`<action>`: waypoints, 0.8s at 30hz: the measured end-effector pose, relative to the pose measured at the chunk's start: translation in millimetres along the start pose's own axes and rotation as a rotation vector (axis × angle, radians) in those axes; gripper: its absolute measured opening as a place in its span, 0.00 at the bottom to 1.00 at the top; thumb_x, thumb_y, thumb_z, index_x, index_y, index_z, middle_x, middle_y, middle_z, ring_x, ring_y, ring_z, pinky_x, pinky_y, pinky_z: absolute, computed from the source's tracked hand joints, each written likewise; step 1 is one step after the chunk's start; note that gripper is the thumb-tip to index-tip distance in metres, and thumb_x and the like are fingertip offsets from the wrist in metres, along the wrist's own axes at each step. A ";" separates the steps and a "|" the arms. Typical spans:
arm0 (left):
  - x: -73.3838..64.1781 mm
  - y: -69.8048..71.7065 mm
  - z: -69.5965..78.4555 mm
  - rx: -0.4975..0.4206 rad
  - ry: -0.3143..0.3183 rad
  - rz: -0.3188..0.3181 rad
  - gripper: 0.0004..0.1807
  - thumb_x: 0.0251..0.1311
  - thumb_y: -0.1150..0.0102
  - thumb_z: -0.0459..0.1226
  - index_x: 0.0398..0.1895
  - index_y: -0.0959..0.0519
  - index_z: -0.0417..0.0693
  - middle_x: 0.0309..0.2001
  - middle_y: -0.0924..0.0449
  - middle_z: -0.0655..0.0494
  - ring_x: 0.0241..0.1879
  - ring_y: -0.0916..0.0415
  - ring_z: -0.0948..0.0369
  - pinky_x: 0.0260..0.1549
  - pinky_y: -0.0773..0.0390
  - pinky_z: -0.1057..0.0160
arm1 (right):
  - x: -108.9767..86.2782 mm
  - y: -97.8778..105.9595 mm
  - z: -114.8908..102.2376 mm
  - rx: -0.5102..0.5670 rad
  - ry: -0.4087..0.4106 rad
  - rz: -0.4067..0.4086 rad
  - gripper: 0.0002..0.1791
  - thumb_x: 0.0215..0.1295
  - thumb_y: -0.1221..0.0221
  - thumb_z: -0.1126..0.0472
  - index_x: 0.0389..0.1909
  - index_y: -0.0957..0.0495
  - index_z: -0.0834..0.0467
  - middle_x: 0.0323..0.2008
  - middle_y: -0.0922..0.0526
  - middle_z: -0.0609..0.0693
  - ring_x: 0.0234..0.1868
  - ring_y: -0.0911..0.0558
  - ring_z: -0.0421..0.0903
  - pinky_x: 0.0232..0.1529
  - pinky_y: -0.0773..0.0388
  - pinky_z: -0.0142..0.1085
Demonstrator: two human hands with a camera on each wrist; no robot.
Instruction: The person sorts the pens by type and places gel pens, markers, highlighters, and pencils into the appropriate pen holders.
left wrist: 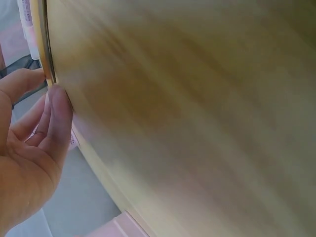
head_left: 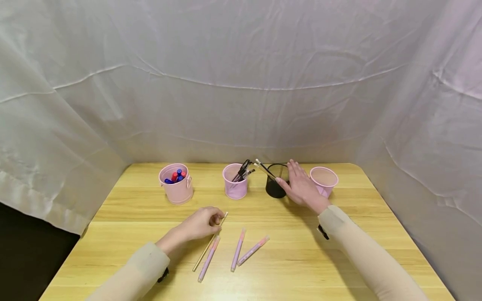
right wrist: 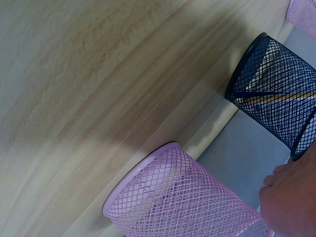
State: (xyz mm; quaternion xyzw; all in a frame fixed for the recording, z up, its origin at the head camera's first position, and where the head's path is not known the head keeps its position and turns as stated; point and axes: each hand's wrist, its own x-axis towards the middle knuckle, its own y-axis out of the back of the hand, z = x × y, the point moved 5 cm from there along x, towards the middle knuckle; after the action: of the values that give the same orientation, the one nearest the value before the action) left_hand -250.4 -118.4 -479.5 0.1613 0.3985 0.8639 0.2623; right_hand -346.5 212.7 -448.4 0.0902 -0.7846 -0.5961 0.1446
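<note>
My left hand (head_left: 197, 223) pinches a slim gold pencil (head_left: 203, 256) near its far end, low over the table; in the left wrist view the thumb and fingertips meet on the pencil (left wrist: 48, 54). Beside it lies a lilac highlighter (head_left: 208, 259). With fingers extended, my right hand (head_left: 301, 186) is at the rim of a black mesh pen cup (head_left: 275, 190). Pencils (head_left: 265, 169) lean inside that cup, seen through its mesh in the right wrist view. Whether the fingers press the rim is hard to tell.
Two more lilac highlighters (head_left: 238, 250) lie in the middle of the wooden table (head_left: 301, 259). At the back stand a pink bucket (head_left: 178, 193) of red and blue pens, a pink cup (head_left: 235, 190) of black pens, and a pink mesh cup (head_left: 324, 186) at the right.
</note>
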 end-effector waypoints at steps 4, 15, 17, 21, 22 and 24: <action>-0.9 2.9 2.4 -0.010 -0.008 0.000 0.16 0.57 0.33 0.24 0.49 0.18 0.32 0.34 0.18 0.52 0.36 0.21 0.61 0.38 0.16 0.65 | 0.2 -0.5 0.5 -0.002 -0.002 0.001 0.51 0.81 0.64 0.32 0.81 0.57 0.72 0.82 0.58 0.68 0.82 0.55 0.65 0.82 0.56 0.57; -2.4 7.1 4.4 0.030 0.001 0.002 0.18 0.49 0.35 0.21 0.47 0.16 0.36 0.34 0.18 0.51 0.35 0.20 0.60 0.35 0.18 0.67 | 0.4 -0.9 0.8 0.002 -0.001 0.005 0.50 0.81 0.63 0.33 0.81 0.57 0.72 0.82 0.58 0.68 0.82 0.54 0.66 0.82 0.56 0.57; -2.8 7.5 5.2 0.053 -0.001 0.004 0.19 0.47 0.35 0.21 0.46 0.15 0.37 0.34 0.18 0.52 0.34 0.21 0.61 0.34 0.18 0.67 | 0.3 -1.0 0.9 0.002 -0.002 0.005 0.50 0.81 0.63 0.32 0.81 0.56 0.72 0.82 0.58 0.68 0.82 0.54 0.66 0.82 0.56 0.57; -2.3 7.0 5.5 0.126 0.013 0.003 0.21 0.44 0.32 0.23 0.45 0.14 0.43 0.33 0.18 0.57 0.33 0.22 0.64 0.32 0.20 0.67 | 0.0 -1.2 0.5 0.001 -0.003 0.005 0.50 0.81 0.64 0.32 0.81 0.57 0.72 0.82 0.59 0.68 0.82 0.55 0.65 0.82 0.56 0.57; -2.0 6.8 5.4 0.146 0.019 0.002 0.21 0.44 0.32 0.24 0.45 0.14 0.44 0.33 0.19 0.59 0.33 0.23 0.64 0.32 0.20 0.66 | 0.0 -1.2 0.5 0.000 -0.004 0.005 0.50 0.81 0.64 0.32 0.81 0.57 0.72 0.82 0.59 0.68 0.82 0.55 0.65 0.82 0.56 0.57; -1.5 6.4 4.8 0.176 0.033 -0.003 0.21 0.42 0.31 0.25 0.44 0.14 0.46 0.33 0.19 0.61 0.32 0.23 0.65 0.31 0.21 0.66 | 0.0 -1.3 0.7 0.002 -0.004 0.004 0.51 0.81 0.64 0.32 0.81 0.57 0.72 0.82 0.59 0.68 0.82 0.56 0.65 0.82 0.56 0.57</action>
State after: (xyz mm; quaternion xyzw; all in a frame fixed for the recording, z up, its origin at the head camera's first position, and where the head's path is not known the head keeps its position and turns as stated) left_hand -249.0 -119.8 -471.7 0.1690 0.4773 0.8277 0.2419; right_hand -346.8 213.0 -449.8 0.0876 -0.7856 -0.5953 0.1444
